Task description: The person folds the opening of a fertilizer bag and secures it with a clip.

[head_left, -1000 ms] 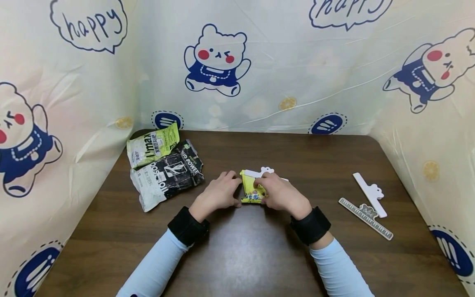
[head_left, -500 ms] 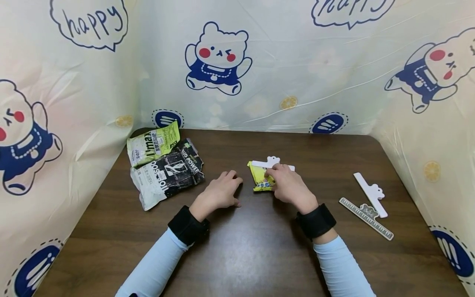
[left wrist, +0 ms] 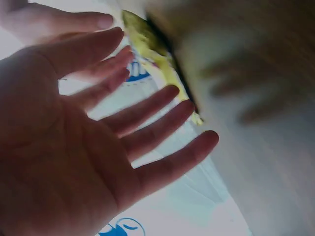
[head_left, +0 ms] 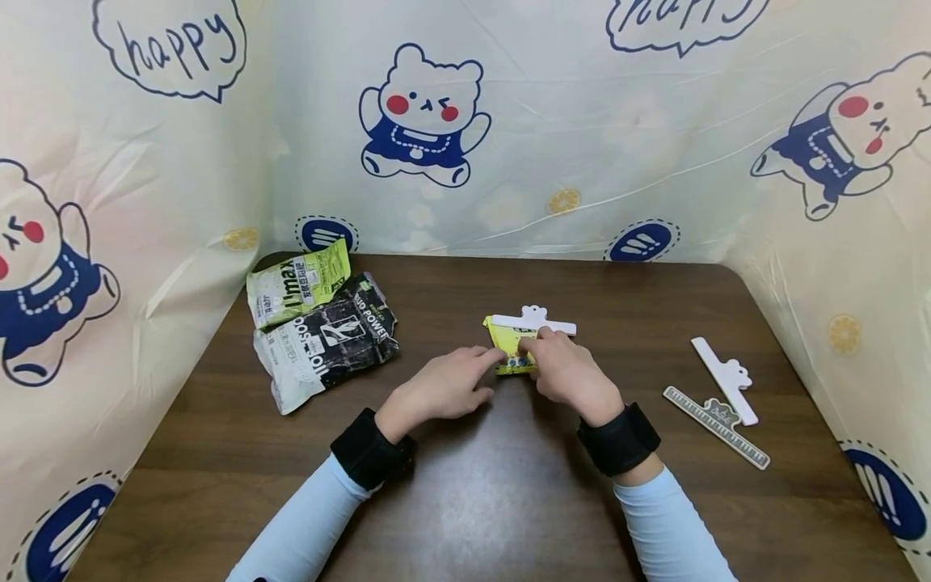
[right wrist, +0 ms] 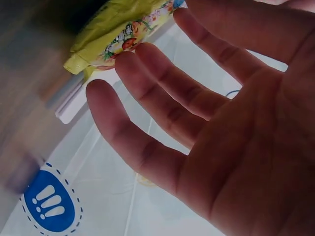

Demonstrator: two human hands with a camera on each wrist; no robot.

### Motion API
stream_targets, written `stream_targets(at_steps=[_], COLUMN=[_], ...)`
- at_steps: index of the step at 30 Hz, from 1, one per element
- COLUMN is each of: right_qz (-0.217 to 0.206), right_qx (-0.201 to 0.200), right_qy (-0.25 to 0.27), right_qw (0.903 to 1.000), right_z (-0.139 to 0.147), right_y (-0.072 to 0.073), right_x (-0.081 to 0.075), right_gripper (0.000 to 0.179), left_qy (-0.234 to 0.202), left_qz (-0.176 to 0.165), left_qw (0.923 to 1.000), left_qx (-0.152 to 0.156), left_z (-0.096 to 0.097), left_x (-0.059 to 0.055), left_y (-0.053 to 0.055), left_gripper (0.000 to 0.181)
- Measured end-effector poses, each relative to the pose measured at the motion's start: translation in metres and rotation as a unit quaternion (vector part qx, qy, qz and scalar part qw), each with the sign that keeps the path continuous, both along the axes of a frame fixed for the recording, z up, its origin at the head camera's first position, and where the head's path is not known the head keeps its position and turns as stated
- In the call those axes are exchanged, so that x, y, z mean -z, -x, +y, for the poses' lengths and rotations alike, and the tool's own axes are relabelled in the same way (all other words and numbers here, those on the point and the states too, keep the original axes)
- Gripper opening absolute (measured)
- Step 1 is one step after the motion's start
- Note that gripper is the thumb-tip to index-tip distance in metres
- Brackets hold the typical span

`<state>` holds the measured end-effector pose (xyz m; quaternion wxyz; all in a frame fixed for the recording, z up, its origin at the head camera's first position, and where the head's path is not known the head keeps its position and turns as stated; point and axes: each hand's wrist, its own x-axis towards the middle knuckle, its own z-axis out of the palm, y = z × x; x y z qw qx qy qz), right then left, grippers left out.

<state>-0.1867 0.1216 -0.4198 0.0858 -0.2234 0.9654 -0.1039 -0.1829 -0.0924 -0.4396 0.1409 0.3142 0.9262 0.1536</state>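
A small yellow snack packet (head_left: 505, 337) lies in the middle of the table, with a white sealing clip (head_left: 529, 321) along its far edge. The clip's right end extends past the packet. My left hand (head_left: 444, 383) reaches the packet's near left side, its index fingertip overlapping the yellow there. In the left wrist view its fingers (left wrist: 162, 164) are spread and loosely straight. My right hand (head_left: 573, 373) is at the packet's right side and hides part of it. The right wrist view has these fingers gently bent, fingertips right at the yellow packet (right wrist: 123, 34), not wrapped round it.
A black and white pouch (head_left: 327, 343) and a green and white pouch (head_left: 298, 283) lie at the back left. To the right are another white clip (head_left: 720, 376) and a grey patterned clip (head_left: 709, 424), close together. A printed curtain (head_left: 524, 145) surrounds the table's back and sides.
The packet and clip have shifted right and away from me with my right hand. My left hand first stayed behind, then moved right to the packet. The other pouches and clips stay put.
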Motion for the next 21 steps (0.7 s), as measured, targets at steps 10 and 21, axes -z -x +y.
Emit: stream_targets(at_steps=[10,21], right_qz=[0.018,0.027], right_qx=[-0.005,0.044], right_qy=[-0.002,0.039], right_qw=[0.9998,0.9979], right_z=[-0.010,-0.009], right_y=[0.002,0.014], right_x=[0.006,0.017], right_gripper=[0.046,0.042], left_qy=[0.050,0.065], left_qz=[-0.025,-0.039], left_qw=[0.9973,0.9958], left_qx=[0.047,0.052], left_z=[0.006,0.005], left_x=[0.006,0.005], left_y=[-0.010,-0.011], left_gripper=[0.057,0.069])
